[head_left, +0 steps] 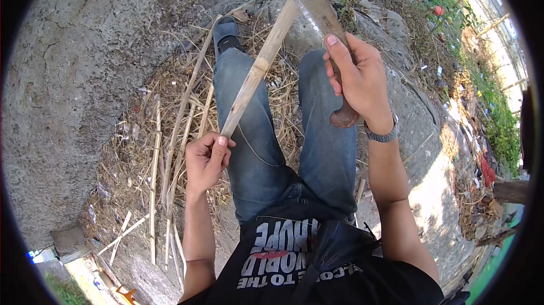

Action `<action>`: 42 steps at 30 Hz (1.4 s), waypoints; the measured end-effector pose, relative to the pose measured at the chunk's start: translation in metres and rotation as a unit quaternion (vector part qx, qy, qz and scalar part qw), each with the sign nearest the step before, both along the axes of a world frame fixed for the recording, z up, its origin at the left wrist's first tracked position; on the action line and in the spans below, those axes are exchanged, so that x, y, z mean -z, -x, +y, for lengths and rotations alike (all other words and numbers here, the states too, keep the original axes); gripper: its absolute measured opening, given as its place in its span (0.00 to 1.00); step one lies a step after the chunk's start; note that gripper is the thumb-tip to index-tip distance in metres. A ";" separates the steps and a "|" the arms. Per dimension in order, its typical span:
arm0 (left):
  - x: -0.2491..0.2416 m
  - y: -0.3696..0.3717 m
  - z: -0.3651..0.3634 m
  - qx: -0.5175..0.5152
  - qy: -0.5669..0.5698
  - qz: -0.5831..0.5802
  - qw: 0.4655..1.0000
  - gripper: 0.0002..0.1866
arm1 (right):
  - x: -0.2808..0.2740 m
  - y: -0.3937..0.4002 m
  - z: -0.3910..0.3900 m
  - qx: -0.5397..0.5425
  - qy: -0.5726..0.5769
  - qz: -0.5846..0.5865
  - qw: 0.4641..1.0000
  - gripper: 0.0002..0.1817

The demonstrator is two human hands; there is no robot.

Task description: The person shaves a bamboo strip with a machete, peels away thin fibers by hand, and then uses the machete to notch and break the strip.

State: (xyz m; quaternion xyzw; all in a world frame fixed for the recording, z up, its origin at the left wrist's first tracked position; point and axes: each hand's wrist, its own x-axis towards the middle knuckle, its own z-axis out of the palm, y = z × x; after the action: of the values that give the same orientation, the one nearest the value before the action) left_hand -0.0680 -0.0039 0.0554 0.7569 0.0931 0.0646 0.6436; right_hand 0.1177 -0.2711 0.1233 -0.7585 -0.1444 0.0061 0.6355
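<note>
My left hand [208,160] is closed round the lower end of a pale bamboo strip [262,62], thumb on top. The strip slants up and to the right, with a node near its middle. In my right hand [358,75] is the dark handle of a large knife [309,0], its curved butt showing below the fingers. The broad grey blade points up and left and crosses over the strip near the top of the view. The upper ends of both run out of view.
Long bamboo strips [154,186] and shavings lie on the ground at the left, near a rough concrete surface [73,78]. My jeans-clad legs are bent below the strip. Rock [416,112] lies at the right, with litter and green plants [498,118] beyond.
</note>
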 end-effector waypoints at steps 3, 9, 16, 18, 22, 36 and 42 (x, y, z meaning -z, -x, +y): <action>0.015 0.019 0.025 0.017 0.021 -0.002 1.000 0.18 | -0.003 -0.003 0.000 0.008 -0.064 0.006 0.998 0.21; 0.051 0.092 0.089 0.089 -0.052 0.063 0.993 0.16 | -0.010 -0.026 -0.001 0.058 -0.192 -0.060 0.978 0.12; 0.052 0.087 0.066 0.025 -0.145 -0.047 0.988 0.28 | 0.001 -0.029 -0.003 0.013 -0.235 -0.055 0.970 0.10; 0.048 0.080 0.067 0.031 -0.081 0.029 0.996 0.26 | -0.005 -0.023 -0.003 0.008 -0.245 -0.048 0.968 0.11; 0.008 0.021 0.038 0.137 -0.223 0.021 0.965 0.23 | -0.019 -0.012 -0.008 -0.005 -0.275 -0.043 0.960 0.13; -0.022 -0.023 -0.058 0.197 0.013 -0.091 0.976 0.37 | -0.003 0.017 0.022 -0.026 -0.292 0.020 0.956 0.11; -0.010 -0.005 -0.043 0.075 -0.012 0.044 0.996 0.19 | 0.010 0.032 0.038 -0.120 -0.120 0.112 0.979 0.12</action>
State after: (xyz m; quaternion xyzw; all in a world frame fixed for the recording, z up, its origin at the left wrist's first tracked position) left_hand -0.0633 -0.0467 0.0650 0.7716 0.0636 -0.0166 0.6327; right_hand 0.0861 -0.2334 0.1130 -0.6482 -0.1620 0.1498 0.7288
